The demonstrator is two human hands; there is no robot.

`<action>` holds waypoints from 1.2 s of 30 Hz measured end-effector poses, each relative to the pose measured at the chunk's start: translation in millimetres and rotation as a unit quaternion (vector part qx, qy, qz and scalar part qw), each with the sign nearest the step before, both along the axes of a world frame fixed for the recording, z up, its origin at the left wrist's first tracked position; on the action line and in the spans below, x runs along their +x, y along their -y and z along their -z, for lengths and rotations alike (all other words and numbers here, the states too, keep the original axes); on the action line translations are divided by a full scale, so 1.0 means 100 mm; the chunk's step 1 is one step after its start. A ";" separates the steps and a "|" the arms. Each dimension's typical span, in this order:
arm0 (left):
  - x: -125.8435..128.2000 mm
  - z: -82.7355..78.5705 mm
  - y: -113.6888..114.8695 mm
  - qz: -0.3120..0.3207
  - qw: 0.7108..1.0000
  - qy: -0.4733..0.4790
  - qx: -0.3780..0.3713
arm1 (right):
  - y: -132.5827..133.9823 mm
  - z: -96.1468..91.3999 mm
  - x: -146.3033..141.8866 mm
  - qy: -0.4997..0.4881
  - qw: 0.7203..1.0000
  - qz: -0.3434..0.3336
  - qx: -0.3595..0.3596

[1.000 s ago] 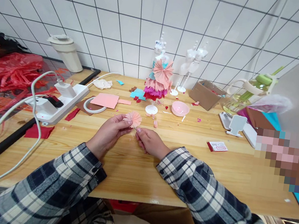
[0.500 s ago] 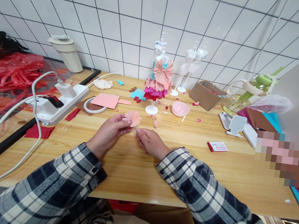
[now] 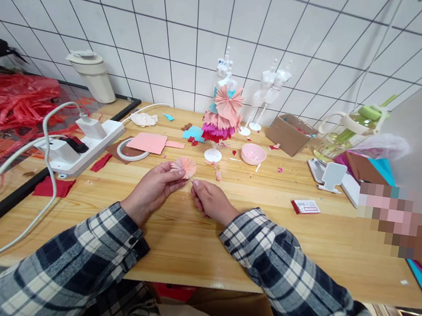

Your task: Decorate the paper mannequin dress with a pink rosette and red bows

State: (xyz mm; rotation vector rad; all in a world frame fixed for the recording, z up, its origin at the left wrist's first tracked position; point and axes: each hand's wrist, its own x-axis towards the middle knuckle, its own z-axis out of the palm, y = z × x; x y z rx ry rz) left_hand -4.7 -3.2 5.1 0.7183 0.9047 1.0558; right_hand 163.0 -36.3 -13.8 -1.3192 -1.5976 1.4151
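My left hand pinches a small pleated pink paper rosette between thumb and fingers. Just to its right, my right hand is closed around a thin, stick-like tool, mostly hidden in the fingers. The tool's tip points at the lower right edge of the rosette; whether it touches the paper I cannot tell. Beyond the hands, a small white mannequin stands upright on a round base. It wears a layered paper dress in blue, pink and magenta, with a larger pleated pink fan at the front.
A pink bowl, cardboard box and two bare mannequins stand behind. Pink paper, a tape roll and a power strip with looping cables lie left. Right are a small packet, phone stand and bottle.
The view has shifted very slightly. Both hands keep nearly the same pose, with the rosette and the thin tool still held; less of the tool shows now.
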 end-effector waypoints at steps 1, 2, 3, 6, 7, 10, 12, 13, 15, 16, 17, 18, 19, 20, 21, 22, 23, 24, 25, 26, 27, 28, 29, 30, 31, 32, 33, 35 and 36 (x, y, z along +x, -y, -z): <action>0.00 0.00 0.00 0.000 1.000 0.002 -0.002 | 0.00 -0.01 0.00 -0.002 1.000 0.002 -0.002; 0.00 0.00 0.00 0.000 1.000 0.002 -0.004 | 0.00 -0.01 0.00 -0.003 1.000 0.004 -0.001; 0.00 0.00 0.00 0.000 1.000 0.001 -0.005 | 0.00 -0.02 0.00 -0.004 1.000 0.005 0.001; 0.00 0.00 0.00 0.002 1.000 -0.001 -0.005 | 0.00 -0.04 0.00 -0.005 1.000 0.009 0.005; 0.00 0.00 0.00 0.002 1.000 0.000 -0.004 | 0.00 -0.04 0.00 -0.006 1.000 0.009 0.004; 0.00 0.02 -0.01 0.003 1.000 -0.001 -0.002 | 0.00 -0.04 0.00 -0.015 1.000 0.012 -0.006; 0.00 0.02 -0.01 0.003 1.000 -0.002 0.000 | -0.01 -0.04 -0.01 -0.021 1.000 0.014 -0.014; 0.00 0.02 -0.01 0.003 1.000 -0.003 0.000 | -0.01 -0.03 -0.01 -0.024 0.999 0.014 -0.016; 0.01 0.02 -0.01 0.004 1.000 -0.004 0.004 | 0.00 -0.02 -0.01 -0.028 0.999 0.012 -0.015; 0.01 0.01 0.00 0.007 1.000 -0.005 0.005 | 0.00 -0.02 -0.01 -0.029 0.999 0.011 -0.014; 0.01 0.01 0.00 0.009 1.000 -0.006 0.007 | 0.00 -0.02 -0.01 -0.029 0.999 0.011 -0.012; 0.01 0.01 0.00 0.012 1.000 -0.008 0.008 | 0.00 -0.02 -0.01 -0.028 0.999 0.010 -0.012; 0.00 0.02 0.00 0.014 1.000 -0.009 0.008 | 0.00 -0.02 -0.01 -0.027 1.000 0.010 -0.013; 0.00 0.02 0.00 0.016 1.000 -0.010 0.007 | 0.00 -0.02 0.00 -0.024 1.000 0.010 -0.014; 0.00 0.02 0.00 0.017 1.000 -0.010 0.006 | -0.01 -0.02 0.00 -0.023 1.000 0.010 -0.015; 0.00 0.02 0.00 0.017 1.000 -0.011 0.006 | -0.01 -0.02 0.00 -0.021 1.000 0.010 -0.016; 0.00 0.03 0.00 0.019 1.000 -0.011 0.006 | -0.01 -0.03 0.00 -0.021 1.000 0.012 -0.017; 0.00 0.03 0.00 0.020 1.000 -0.012 0.006 | -0.01 -0.03 -0.01 -0.021 1.000 0.013 -0.018; 0.00 0.03 0.00 0.021 1.000 -0.011 0.007 | -0.01 -0.03 -0.01 -0.021 0.999 0.015 -0.019; 0.00 0.03 0.00 0.023 1.000 -0.011 0.007 | -0.01 -0.03 -0.01 -0.021 0.999 0.015 -0.019; 0.00 0.03 0.00 0.024 1.000 -0.010 0.007 | -0.01 -0.03 -0.01 -0.019 1.000 0.015 -0.018; 0.00 0.02 -0.01 0.025 1.000 -0.009 0.006 | -0.01 -0.02 -0.01 -0.015 1.000 0.014 -0.014; 0.00 0.02 0.00 0.026 1.000 -0.008 0.005 | -0.01 -0.02 -0.01 -0.010 1.000 0.013 -0.008; 0.00 0.02 0.00 0.024 1.000 -0.007 0.004 | -0.01 -0.01 -0.01 -0.004 1.000 0.011 -0.001; 0.00 0.02 0.00 0.022 1.000 -0.006 0.002 | -0.01 0.00 0.00 0.001 1.000 0.010 0.006; 0.00 0.02 0.00 0.016 1.000 -0.004 0.000 | -0.02 0.01 0.00 0.005 1.000 0.008 0.011; 0.00 0.02 0.00 0.009 1.000 -0.002 -0.002 | -0.02 0.01 0.00 0.008 1.000 0.007 0.013; 0.00 0.01 0.00 -0.005 1.000 0.004 -0.004 | -0.01 0.02 0.00 0.008 1.000 0.004 0.013; 0.00 0.01 0.00 -0.009 1.000 0.005 -0.004 | -0.01 0.02 0.00 0.007 1.000 0.003 0.012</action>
